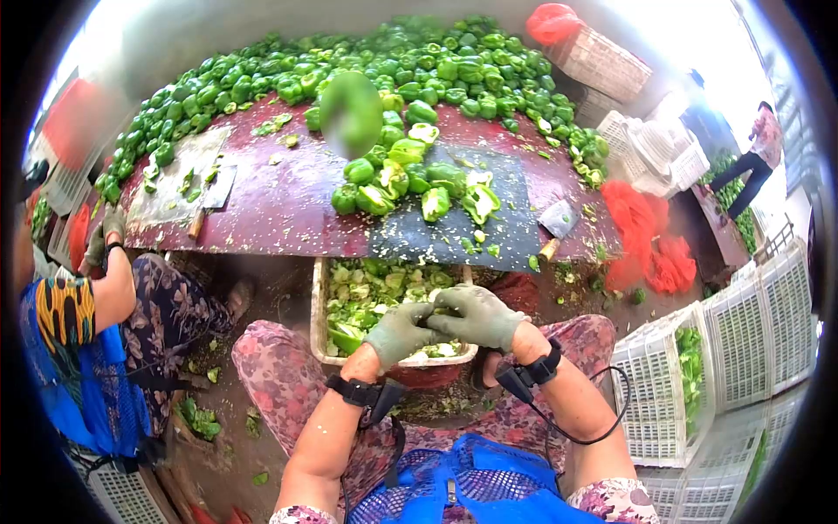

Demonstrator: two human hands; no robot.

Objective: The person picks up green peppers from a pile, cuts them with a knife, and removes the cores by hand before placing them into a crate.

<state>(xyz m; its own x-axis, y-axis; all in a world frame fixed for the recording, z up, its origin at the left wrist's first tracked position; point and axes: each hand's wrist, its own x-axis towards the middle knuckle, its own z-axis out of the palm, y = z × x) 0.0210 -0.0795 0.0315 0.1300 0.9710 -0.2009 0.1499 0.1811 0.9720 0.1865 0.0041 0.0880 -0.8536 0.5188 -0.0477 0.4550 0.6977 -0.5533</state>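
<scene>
My left hand (pixel 397 333) and my right hand (pixel 480 315), in grey-green gloves, meet fingertip to fingertip above a pale plastic crate (pixel 319 307). Their fingers bend inward and look closed; whatever lies between them, if anything, is hidden. Chopped green pepper pieces (pixel 377 293) fill the crate between my knees. On the table's dark mat (pixel 406 231), cut and whole green bell peppers (pixel 375 200) lie in a loose cluster. A cleaver (pixel 555 224) rests at the table edge to the right, beyond my right hand.
A big heap of green peppers (pixel 454 70) lines the back of the red table (pixel 288 205). Another cleaver (pixel 216 190) lies to the left, beside a seated co-worker (pixel 87 349). White crates (pixel 655 384) stack at right, near red netting (pixel 633 227). A person (pixel 758 157) stands farther off.
</scene>
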